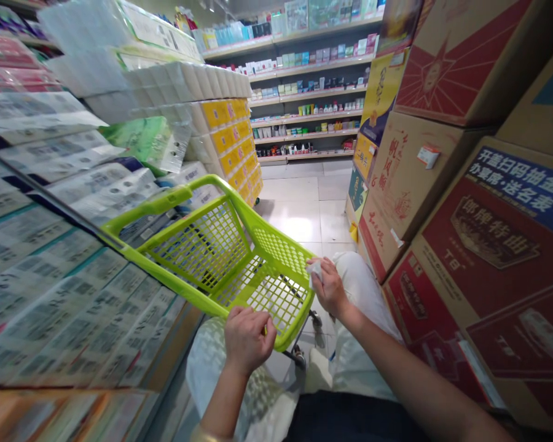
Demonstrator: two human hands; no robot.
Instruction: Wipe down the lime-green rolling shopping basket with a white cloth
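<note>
A lime-green plastic shopping cart (pixel 193 294) stands tilted in view before my legs, its mesh basket holding nothing that I can make out. My left hand (pixel 249 334) is closed around the near rim of the basket. Over at the cart's right side, my right hand (pixel 332 287) is closed with a crumpled white tissue (pixel 314 270) in its fingers. That hand is at the basket's right edge; whether it also grips the rim is hidden. The cart's handle (pixel 166 199) points away to the left, beside stacked packs.
Packs of tissue paper (pixel 74 245) are piled high along the left. Cardboard cartons (pixel 488 245) form a wall on the right. A tiled floor (pixel 299 202) runs between them to shelves (pixel 313 92) of small boxes and bottles at the back.
</note>
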